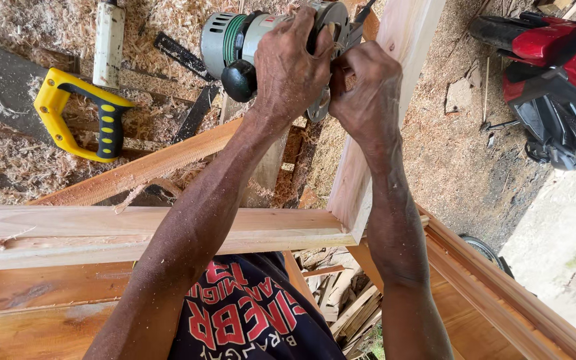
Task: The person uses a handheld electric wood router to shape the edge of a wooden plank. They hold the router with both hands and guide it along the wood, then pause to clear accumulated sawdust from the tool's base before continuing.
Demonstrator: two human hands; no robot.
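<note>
Nearest: both forearms run up from the bottom edge over a dark printed shirt (251, 313), dusted w/ sawdust, converging toward top centre. Elbows out, wrists close together.

Pale wood frame (168, 230): horiz. rail crosses under the forearms; upright rail (381, 87) meets it at a corner joint approx. mid-picture and slants up to the right.

Left hand (291, 70): forearm angled up-right, wrist bent, palm over the body of a trim router (248, 40) (grey-green motor housing, black knob). Grip clamped on the router body, fingers wrapped over the top.

Right hand (361, 87): forearm nearly vertical, wrist flexed inward. Grip closed at the router base where it meets the upright rail; knuckles touch the left hand. Whether it holds base or rail, can't tell.

Router sits against the left face of the upright rail, near top centre.

Farther: yellow-black handsaw handle (78, 113) on a sawdust-covered counter (8, 40), upper left, well apart from hands. Red motorbike (555, 73) on the ground, upper right.
</note>
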